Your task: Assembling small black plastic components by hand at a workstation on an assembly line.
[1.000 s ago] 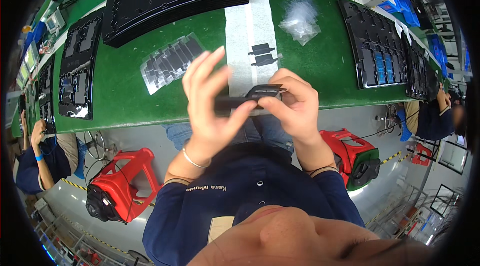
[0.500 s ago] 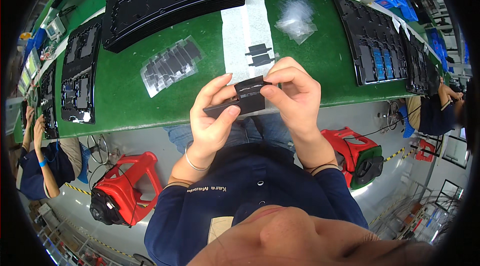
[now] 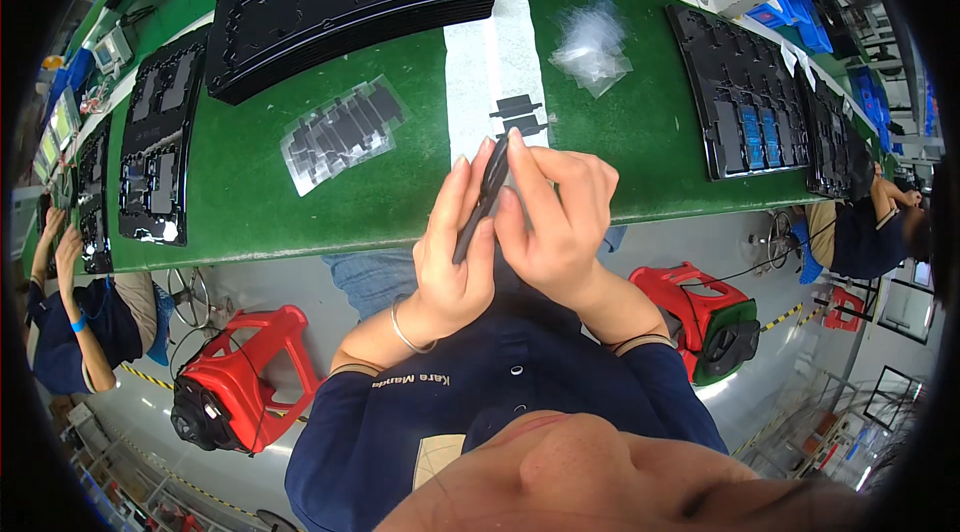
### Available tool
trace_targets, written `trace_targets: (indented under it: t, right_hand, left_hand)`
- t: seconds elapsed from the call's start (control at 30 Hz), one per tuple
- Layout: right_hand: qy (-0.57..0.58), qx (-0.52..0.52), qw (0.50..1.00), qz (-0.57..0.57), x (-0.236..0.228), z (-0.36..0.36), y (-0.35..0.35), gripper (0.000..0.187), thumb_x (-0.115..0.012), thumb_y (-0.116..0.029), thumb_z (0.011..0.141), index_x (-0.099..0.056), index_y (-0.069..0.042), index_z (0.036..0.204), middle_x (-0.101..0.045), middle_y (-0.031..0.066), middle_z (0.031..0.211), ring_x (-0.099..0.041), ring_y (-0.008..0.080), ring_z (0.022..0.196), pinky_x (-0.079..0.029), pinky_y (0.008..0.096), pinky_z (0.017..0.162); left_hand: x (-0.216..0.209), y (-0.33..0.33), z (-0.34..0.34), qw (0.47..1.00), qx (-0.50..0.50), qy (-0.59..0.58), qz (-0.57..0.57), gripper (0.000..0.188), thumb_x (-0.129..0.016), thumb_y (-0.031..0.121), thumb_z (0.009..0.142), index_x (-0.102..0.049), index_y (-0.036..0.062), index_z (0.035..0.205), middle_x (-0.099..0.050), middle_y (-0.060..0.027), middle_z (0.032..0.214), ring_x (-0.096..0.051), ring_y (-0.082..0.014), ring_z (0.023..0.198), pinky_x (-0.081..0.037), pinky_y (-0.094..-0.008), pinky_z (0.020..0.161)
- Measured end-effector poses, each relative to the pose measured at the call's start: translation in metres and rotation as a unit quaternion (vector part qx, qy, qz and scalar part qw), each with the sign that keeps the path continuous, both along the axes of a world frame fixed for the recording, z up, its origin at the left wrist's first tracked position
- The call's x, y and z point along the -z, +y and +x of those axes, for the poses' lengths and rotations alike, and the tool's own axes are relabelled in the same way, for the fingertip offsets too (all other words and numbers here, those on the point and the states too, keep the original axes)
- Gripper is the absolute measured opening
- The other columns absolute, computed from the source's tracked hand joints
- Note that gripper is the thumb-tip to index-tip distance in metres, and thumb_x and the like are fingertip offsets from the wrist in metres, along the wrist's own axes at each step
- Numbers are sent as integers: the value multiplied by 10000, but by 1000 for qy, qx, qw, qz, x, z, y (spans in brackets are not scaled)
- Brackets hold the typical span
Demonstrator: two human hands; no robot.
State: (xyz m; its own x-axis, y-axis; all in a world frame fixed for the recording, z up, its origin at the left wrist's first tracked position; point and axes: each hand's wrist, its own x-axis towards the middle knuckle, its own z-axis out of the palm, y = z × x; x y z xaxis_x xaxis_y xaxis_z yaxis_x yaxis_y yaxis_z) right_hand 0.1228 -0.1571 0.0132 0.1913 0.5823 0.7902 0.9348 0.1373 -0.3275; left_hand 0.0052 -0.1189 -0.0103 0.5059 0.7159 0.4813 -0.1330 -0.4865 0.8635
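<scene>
Between my two hands, in front of the table's near edge, is a thin black rectangular part (image 3: 489, 194), turned almost edge-on and tilted up toward the far side. My left hand (image 3: 452, 267) grips its left face and lower end, fingers closed. On the other side, my right hand (image 3: 562, 217) pinches the upper end with its fingertips. Which small details lie on the faces is hidden at this angle. Just beyond the fingertips, black strips (image 3: 516, 106) lie on a white paper runner (image 3: 492, 42). A clear sheet with several black adhesive strips (image 3: 345, 132) lies to the left.
On the green table (image 3: 240, 167) stands a stack of black trays (image 3: 300, 47) at back left. Another black tray (image 3: 150, 142) lies further left. Crumpled clear films (image 3: 592, 44) are right of the runner. A tray holding blue parts (image 3: 725, 97) is at right. Red stools (image 3: 265, 362) flank me.
The black part has turned from showing its broad face to nearly edge-on. Both hands have drawn closer together, the right one moving left and the left one slightly right and lower.
</scene>
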Motion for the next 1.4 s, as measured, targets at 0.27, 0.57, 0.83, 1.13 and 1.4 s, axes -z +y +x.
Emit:
trace_targets:
  t: [0.27,0.57,0.83,1.13,1.4]
  right_hand:
    - [458,-274,834,-141,-11,33,-6,112,-646,-37,746,-620,-4,849,-556,51,771,-501,127,704,-401,244,630]
    - [465,-281,831,-123,-6,26,0,99,-614,-6,753,-523,-13,715,-480,14,701,-421,103,644,-332,243,584]
    - [500,-298,806,-105,-4,25,3,195,-656,4,718,-597,9,904,-562,45,824,-483,119,744,-369,243,672]
    - [514,-298,794,-128,-5,24,1,228,-676,3,701,-621,16,922,-581,54,832,-484,120,747,-373,240,672]
    - [527,-294,788,-120,-4,22,0,229,-669,4,706,-627,21,931,-599,69,848,-504,125,745,-395,241,679]
  left_hand:
    - [-7,22,-12,856,227,-252,-390,440,-451,-24,840,-305,-36,1255,-503,-189,1151,-500,-226,1069,-377,-344,933]
    - [-6,26,-16,920,174,-140,-321,437,-524,8,822,-350,-24,1221,-579,-181,1019,-573,-213,947,-457,-328,839]
    - [6,26,-22,860,199,-203,-425,224,-493,75,882,-540,-105,1008,-585,-224,992,-618,-306,867,-570,-397,684]
    - [7,24,-23,853,205,-222,-426,229,-500,79,880,-533,-104,1013,-582,-231,993,-618,-311,865,-566,-416,688]
    - [2,19,-22,865,188,-215,-412,244,-515,81,875,-535,-113,1022,-590,-220,981,-624,-300,838,-557,-406,703]
